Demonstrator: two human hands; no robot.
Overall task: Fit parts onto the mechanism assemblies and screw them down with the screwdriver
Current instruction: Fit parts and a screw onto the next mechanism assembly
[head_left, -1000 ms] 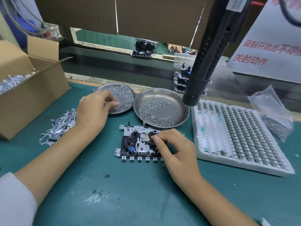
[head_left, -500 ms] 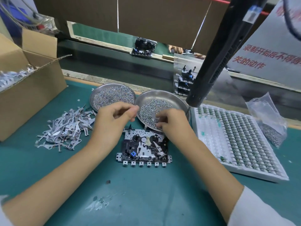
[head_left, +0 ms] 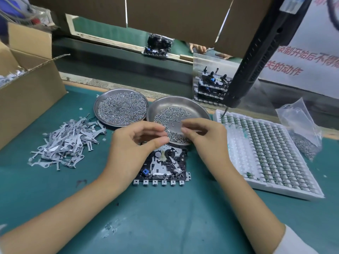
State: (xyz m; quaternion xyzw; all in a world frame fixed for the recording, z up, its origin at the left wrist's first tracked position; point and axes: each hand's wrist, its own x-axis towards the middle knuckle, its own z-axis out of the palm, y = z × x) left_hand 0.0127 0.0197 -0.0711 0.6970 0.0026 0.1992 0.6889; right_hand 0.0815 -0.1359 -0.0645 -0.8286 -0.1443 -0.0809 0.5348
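Both hands have risen since the earlier frame: the left hand (head_left: 134, 143) and right hand (head_left: 205, 138), fingertips pinched on something too blurred to tell, hover close together over the mechanism assembly (head_left: 165, 165), lying flat on the bench (head_left: 165, 217) with its long side left-to-right, before two steel dishes (head_left: 198, 107) of screws (head_left: 121, 109).

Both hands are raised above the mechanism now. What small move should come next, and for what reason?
Probably lower both hands to the mechanism assembly and seat the small part. The fingertips meet just above it, near the screw dish; whether they pinch a part is blurred. The hanging screwdriver is untouched.
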